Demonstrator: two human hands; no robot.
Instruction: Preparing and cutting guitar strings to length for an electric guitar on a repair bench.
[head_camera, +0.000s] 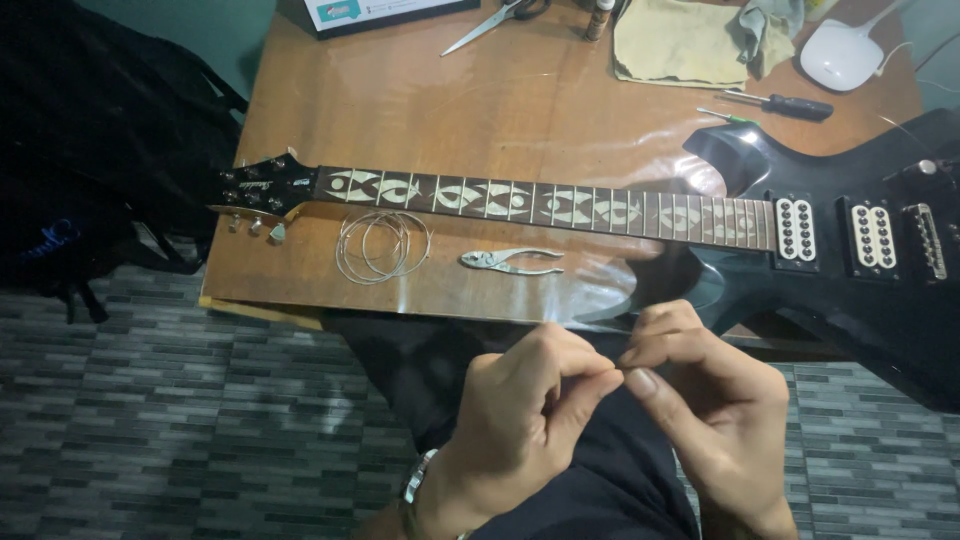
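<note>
head cam looking down: left hand (520, 420) and right hand (700, 400) meet fingertip to fingertip over the lap, pinching something too thin to make out. black electric guitar (600, 210) lies on the table (450, 100) just beyond them, pliers (510, 261) and coiled strings (382, 247) up-left.

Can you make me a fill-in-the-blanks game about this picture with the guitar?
1. The guitar lying across the table is coloured ____.
2. The coiled strings lie right next to the ____ on the table.
3. At the table's far edge, left of the cloth, lies a pair of ____.
4. The left hand and right hand pinch together at their ____.

Missing words: black; pliers; scissors; fingertips
</note>
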